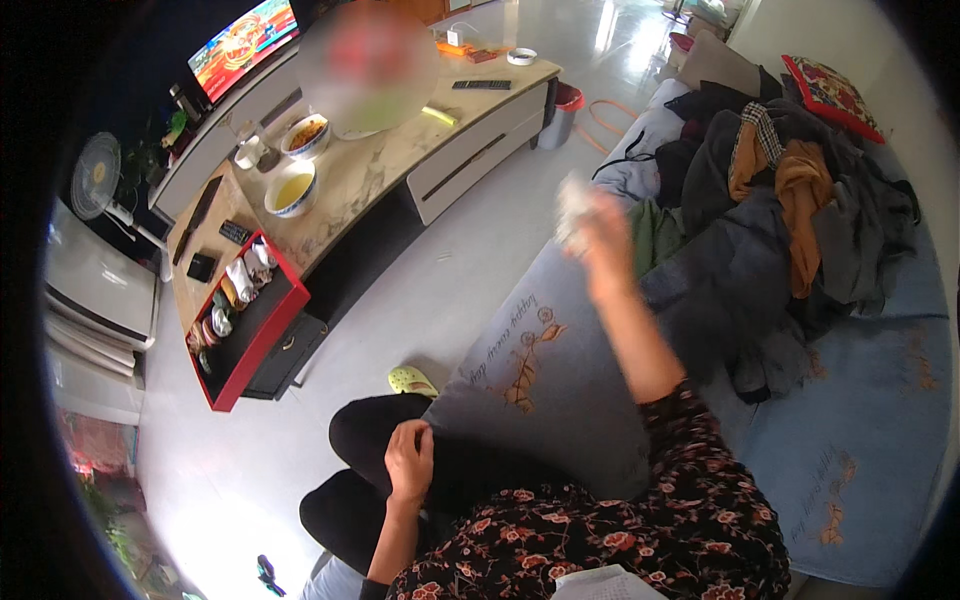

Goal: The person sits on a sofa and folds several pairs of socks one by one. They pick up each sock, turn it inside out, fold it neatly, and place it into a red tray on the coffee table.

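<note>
My right hand [609, 236] is raised over the sofa, gripping a whitish cloth item [573, 216]. Motion blur hides what kind of garment it is. Just beyond the hand lies a heap of clothes [739, 232], with grey, black, orange and green pieces. My left hand [409, 459] rests by my black-trousered knee, fingers curled in and nothing seen in them. On the low table's near end stands a red-rimmed box [264, 351]. Several rolled pieces of cloth, seemingly socks [238, 280], line its far side, and its dark bottom shows on the near side.
The marble-look table [360, 176] bears two bowls, one with yellow liquid [292, 192], and a remote control [481, 85]. A blurred patch hides part of it. A yellow-green clog [412, 381] lies on the floor. Beyond stand a bin [561, 116] and a fan [97, 174].
</note>
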Tool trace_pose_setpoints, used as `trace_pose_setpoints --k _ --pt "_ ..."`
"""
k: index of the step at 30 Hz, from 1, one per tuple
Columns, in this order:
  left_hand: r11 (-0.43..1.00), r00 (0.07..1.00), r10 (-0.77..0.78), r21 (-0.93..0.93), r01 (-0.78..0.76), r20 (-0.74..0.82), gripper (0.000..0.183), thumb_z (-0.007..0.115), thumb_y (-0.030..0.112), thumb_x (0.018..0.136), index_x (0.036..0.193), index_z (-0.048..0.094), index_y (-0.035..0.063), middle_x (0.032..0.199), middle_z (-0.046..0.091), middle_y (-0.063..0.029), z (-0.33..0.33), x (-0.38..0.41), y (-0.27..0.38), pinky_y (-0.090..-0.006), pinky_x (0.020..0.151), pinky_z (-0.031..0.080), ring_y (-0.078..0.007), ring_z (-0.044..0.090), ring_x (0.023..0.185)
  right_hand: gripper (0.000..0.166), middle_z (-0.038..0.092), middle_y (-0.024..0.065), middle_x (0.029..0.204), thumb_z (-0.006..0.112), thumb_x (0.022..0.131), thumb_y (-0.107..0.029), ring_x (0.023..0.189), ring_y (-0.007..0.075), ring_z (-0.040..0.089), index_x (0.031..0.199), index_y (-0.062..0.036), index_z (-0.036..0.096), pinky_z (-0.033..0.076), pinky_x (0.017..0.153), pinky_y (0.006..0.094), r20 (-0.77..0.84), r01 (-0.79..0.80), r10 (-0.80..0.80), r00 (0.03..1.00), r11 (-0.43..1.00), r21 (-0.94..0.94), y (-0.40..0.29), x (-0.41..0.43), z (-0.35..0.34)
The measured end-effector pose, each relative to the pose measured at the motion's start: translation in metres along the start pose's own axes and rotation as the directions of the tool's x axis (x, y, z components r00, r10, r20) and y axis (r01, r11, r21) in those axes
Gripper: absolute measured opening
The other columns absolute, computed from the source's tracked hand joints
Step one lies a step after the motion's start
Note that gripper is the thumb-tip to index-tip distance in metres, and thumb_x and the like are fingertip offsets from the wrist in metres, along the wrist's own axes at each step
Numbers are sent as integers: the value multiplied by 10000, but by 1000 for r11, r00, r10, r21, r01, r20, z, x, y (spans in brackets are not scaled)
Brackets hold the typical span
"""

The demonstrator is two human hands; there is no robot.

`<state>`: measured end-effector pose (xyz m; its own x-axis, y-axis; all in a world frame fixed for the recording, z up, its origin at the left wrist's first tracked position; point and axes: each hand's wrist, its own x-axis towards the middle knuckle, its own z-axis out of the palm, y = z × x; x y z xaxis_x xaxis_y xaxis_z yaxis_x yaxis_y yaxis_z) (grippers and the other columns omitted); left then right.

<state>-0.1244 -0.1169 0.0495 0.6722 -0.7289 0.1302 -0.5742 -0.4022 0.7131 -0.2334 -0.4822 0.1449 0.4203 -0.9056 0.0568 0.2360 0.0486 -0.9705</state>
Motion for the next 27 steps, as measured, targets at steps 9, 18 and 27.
trace_pose_setpoints --k 9,18,27 --pt "918 959 281 277 -283 46 118 634 51 723 836 601 60 870 622 -85 11 -4 3 -400 807 438 -286 589 880 365 517 149 1221 565 856 -64 1110 309 498 1214 -20 511 390 958 388 1 585 -973 -231 -140 -799 -248 129 -58" --pt "941 977 214 268 -205 -5 101 633 59 722 819 610 71 819 609 -90 18 5 13 -395 796 436 -293 587 836 427 513 148 1238 604 833 -250 1184 346 445 1235 -149 503 362 972 478 189 150 144 971 246 -958 152 136 -75" --pt "932 963 271 253 -260 -9 120 628 36 724 836 599 62 810 595 -100 19 11 19 -405 760 440 -302 583 825 213 558 40 1183 585 822 -159 1180 248 447 1031 -150 628 285 1025 457 471 506 -268 841 79 -859 177 30 -67"
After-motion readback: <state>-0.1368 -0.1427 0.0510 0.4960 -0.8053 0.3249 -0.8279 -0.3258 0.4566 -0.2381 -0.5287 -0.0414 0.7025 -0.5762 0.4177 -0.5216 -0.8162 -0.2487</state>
